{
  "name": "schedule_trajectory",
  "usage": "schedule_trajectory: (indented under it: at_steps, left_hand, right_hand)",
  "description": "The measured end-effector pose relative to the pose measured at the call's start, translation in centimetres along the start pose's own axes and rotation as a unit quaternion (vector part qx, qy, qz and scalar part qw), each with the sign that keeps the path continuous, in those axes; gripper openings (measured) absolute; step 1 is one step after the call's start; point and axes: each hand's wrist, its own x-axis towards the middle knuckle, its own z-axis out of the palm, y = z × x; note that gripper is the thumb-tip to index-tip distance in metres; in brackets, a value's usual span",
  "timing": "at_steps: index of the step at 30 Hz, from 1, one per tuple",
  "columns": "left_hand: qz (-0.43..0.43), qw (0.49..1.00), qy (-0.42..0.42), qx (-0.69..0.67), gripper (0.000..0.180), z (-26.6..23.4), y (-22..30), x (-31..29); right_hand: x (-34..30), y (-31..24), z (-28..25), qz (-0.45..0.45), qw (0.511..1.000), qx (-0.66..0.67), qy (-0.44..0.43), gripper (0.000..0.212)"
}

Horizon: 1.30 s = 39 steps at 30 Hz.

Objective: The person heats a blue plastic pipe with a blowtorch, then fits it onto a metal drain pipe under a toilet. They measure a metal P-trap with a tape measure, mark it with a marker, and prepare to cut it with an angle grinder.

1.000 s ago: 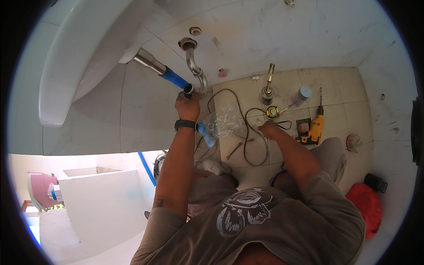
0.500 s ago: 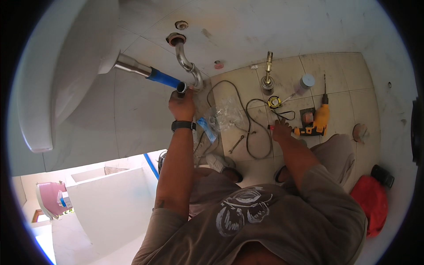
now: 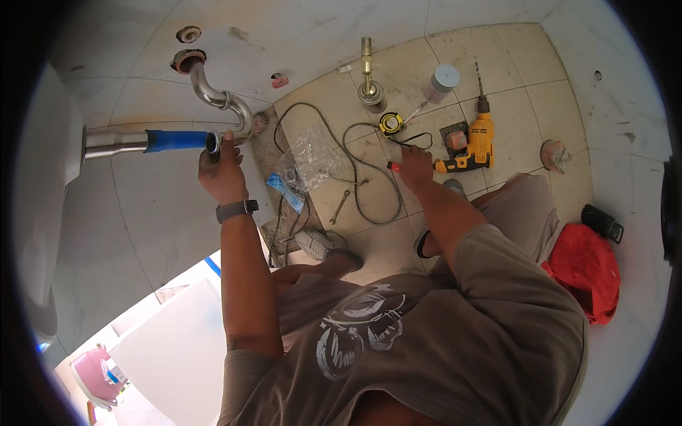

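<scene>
My left hand (image 3: pixel 222 177) is closed on the open end of a shiny metal drain trap (image 3: pixel 238 113), which curves out from a hole in the wall. Close beside that end is a straight metal tailpipe (image 3: pixel 114 144) with a blue sleeve or wrap (image 3: pixel 174 140), coming from the white basin (image 3: pixel 67 135); I cannot tell whether they touch. My right hand (image 3: pixel 415 167) is low over the tiled floor, fingers curled at a small red-ended object (image 3: pixel 393 166), its rest hidden. Just beyond lies a yellow and black tape measure (image 3: pixel 391 123).
A yellow drill (image 3: pixel 482 142) lies right of my right hand. Behind stand a brass-and-metal drain fitting (image 3: pixel 370 89) and a clear jar with a pale lid (image 3: pixel 444 76). A dark cord (image 3: pixel 361 202), spanner (image 3: pixel 339 207) and crumpled plastic bag (image 3: pixel 312 160) lie between my hands.
The whole view has swung, so the floor things and both hands sit further left and higher. My left hand stays at the trap's end; my right fingers look more curled at the red-ended object.
</scene>
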Motion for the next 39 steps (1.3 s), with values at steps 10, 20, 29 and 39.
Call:
schedule_trajectory:
  at_steps: [10,20,29,39]
  left_hand:
    - [-0.034,0.999,-0.015,0.039,0.038,-0.6,0.4,0.3]
    - [-0.050,0.999,-0.018,0.000,0.034,-0.5,1.0,0.2]
    - [-0.020,0.999,0.032,-0.026,0.033,0.5,-0.5,0.8]
    - [0.031,0.986,-0.006,0.165,0.046,-0.8,2.4,1.2]
  right_hand:
    - [9.0,-1.0,-2.1,-0.070,0.993,-0.034,0.086,0.051]
    - [3.8,-1.2,-5.5,-0.020,0.993,0.031,0.113,0.057]
    - [-2.0,-5.4,-4.9,-0.006,0.918,0.391,-0.073,0.083]
    - [-9.6,-8.0,-23.2,-0.125,0.777,0.586,-0.192,0.072]
